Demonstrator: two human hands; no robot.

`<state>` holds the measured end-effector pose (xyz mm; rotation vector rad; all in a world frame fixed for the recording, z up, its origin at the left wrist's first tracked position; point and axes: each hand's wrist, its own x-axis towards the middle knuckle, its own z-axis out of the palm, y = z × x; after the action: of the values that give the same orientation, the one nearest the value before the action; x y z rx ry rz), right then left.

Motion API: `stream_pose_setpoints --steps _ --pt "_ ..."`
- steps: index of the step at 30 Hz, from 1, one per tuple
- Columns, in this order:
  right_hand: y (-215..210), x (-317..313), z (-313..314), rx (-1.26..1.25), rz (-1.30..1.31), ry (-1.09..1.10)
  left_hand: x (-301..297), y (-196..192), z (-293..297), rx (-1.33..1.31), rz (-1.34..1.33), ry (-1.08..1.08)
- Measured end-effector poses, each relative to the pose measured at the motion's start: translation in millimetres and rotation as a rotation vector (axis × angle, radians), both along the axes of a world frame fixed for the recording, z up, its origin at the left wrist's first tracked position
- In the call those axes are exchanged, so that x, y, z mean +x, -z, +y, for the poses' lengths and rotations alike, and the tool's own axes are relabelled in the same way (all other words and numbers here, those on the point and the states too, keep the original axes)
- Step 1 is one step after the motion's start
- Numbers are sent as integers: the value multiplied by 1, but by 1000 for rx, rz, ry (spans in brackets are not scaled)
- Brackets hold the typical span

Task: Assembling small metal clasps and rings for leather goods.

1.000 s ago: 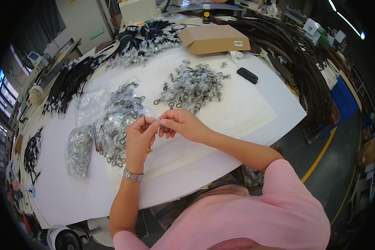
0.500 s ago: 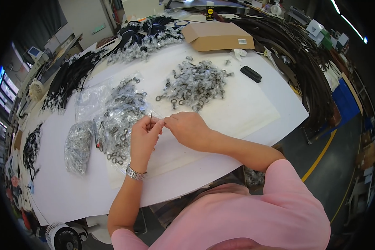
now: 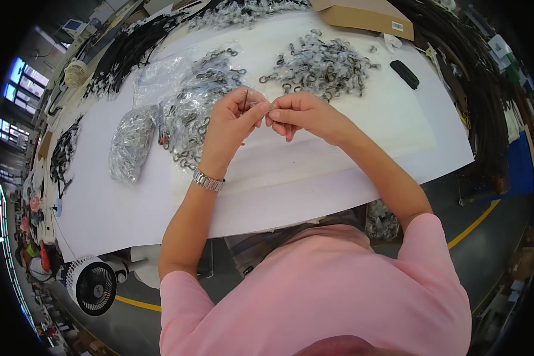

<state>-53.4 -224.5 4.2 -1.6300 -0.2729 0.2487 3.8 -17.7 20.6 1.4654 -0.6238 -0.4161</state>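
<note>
My left hand, with a metal watch on its wrist, is closed, thumb against fingers. A thin dark pointed tool sticks up between its fingers. My right hand meets it fingertip to fingertip in a pinch; whatever small thing lies between them is too small to make out. Just beyond the hands is a pile of dark metal clasps in clear wrapping. Beside my left hand, more wrapped clasps lie on spread clear plastic.
A stuffed clear bag sits at the left of the white table. A black oblong case and a cardboard box lie at the far right. Dark straps are heaped along the back, and a fan stands below the left edge.
The view has tipped downward, so the table sits higher in the picture. Both hands stay together at the fingertips; my right hand's fingers have turned and more of them show.
</note>
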Motion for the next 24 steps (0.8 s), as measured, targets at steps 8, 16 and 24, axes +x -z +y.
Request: stream_pose_setpoints --steps 8,16,24 --pt "8 3 -13 474 464 -213 -5 13 0 43 22 5" --pt "23 1 -2 643 673 -105 5 6 10 164 -106 67" --pt "21 -2 5 375 336 64 9 10 9 171 -26 32"
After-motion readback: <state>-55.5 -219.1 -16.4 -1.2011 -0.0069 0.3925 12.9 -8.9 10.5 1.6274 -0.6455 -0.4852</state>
